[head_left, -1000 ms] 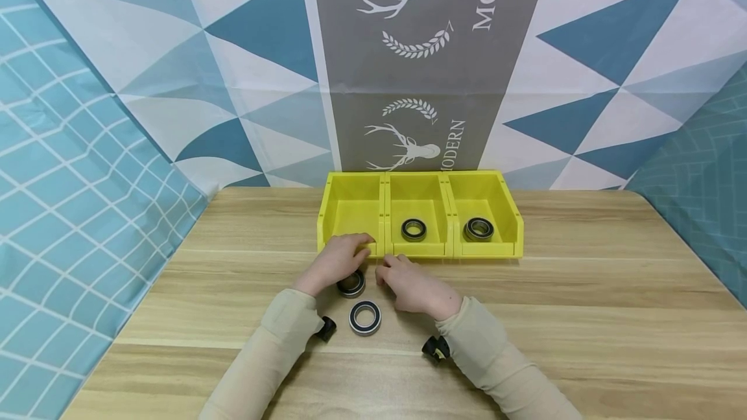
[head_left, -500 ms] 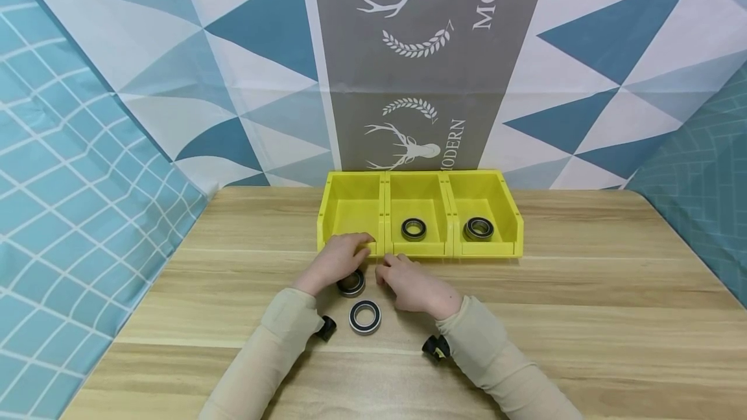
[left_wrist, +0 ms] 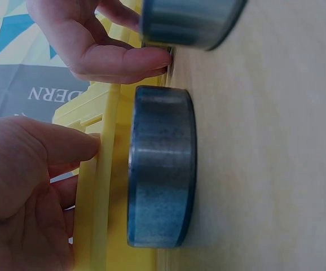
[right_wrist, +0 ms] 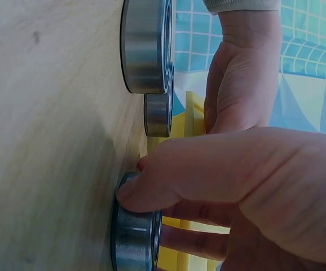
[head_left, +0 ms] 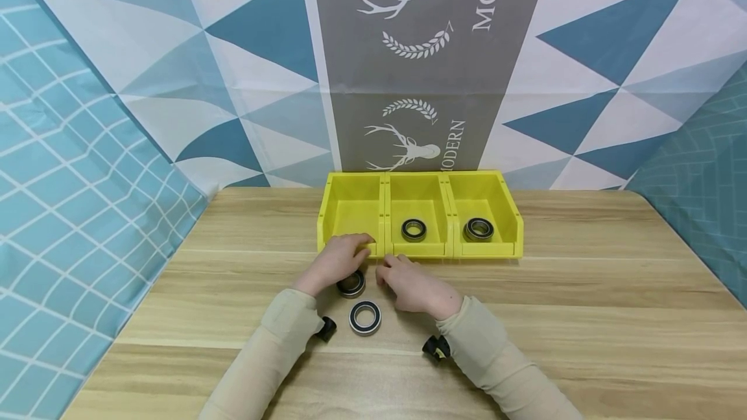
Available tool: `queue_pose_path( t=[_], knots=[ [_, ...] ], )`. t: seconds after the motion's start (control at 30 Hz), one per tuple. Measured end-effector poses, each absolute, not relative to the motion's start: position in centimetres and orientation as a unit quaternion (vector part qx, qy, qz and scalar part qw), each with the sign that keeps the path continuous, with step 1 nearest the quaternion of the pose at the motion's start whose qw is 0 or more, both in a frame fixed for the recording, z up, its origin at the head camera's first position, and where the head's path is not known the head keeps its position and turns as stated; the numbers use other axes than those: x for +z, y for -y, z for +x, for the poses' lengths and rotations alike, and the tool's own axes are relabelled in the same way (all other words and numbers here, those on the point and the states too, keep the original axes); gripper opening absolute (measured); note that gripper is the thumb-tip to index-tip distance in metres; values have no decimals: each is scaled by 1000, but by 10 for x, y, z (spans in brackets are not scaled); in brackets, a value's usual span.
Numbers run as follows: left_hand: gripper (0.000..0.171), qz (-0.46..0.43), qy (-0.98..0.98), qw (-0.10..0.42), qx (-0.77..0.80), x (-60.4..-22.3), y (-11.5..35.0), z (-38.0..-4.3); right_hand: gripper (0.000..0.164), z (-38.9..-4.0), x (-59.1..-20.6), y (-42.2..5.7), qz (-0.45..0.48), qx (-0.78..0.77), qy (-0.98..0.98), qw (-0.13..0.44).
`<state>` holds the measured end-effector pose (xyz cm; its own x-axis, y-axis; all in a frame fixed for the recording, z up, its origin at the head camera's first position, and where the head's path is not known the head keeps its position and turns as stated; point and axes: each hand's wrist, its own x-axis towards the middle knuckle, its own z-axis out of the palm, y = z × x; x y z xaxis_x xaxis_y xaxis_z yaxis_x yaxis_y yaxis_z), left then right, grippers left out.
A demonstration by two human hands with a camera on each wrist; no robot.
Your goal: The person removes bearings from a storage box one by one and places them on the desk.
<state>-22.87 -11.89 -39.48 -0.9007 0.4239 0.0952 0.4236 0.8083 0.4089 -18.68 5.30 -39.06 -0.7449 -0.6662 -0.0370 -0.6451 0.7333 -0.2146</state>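
My left hand [head_left: 340, 256] grips the front lip of the left yellow bin [head_left: 356, 212]; in the left wrist view its thumb lies on the lip, fingers behind it. With thumb and fingers, my right hand [head_left: 411, 284] pinches a bearing [right_wrist: 135, 237] standing low at the table; the head view hides this bearing behind the hand. Between the hands lie two more bearings on the table: a dark-faced bearing [head_left: 351, 284] beside the left hand, and a bearing with a bright rim [head_left: 365, 317] nearer the person.
A middle yellow bin [head_left: 415, 196] holds one small bearing [head_left: 414, 230]. The right yellow bin [head_left: 475, 196] holds a bearing [head_left: 479, 229] that looks stacked on another. Behind the wooden table [head_left: 583, 316] rises a patterned backdrop [head_left: 262, 70]. Small black devices [head_left: 436, 347] sit at both wrists.
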Motion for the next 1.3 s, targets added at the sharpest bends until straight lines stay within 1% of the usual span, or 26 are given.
queue_pose_path(
  t=[0.27,0.47,0.63,0.73,0.9,1.07,1.17,1.3],
  knots=[
    [23,234,-949,-10,211,-394,119,-229,32,-187,-392,-53,-350,-100,-930,55],
    [23,234,-949,-16,211,-395,120,-228,24,-189,-390,-54,-350,-116,-928,59],
    [24,233,-949,-12,212,-394,121,-228,22,-192,-386,-54,-345,-134,-928,35],
    [24,236,-949,-14,210,-395,121,-229,19,-195,-381,-56,-321,-153,-935,10],
    [23,239,-948,-21,211,-397,121,-230,7,-204,-372,-64,-268,-196,-942,-45],
    [22,238,-948,-24,212,-398,121,-230,7,-219,-368,-73,-217,-222,-945,-102],
    [23,238,-947,-21,213,-398,121,-230,9,-229,-370,-77,-188,-236,-948,-100],
    [23,245,-944,-21,218,-398,121,-230,17,-241,-374,-79,-162,-243,-953,-76]
  ],
)
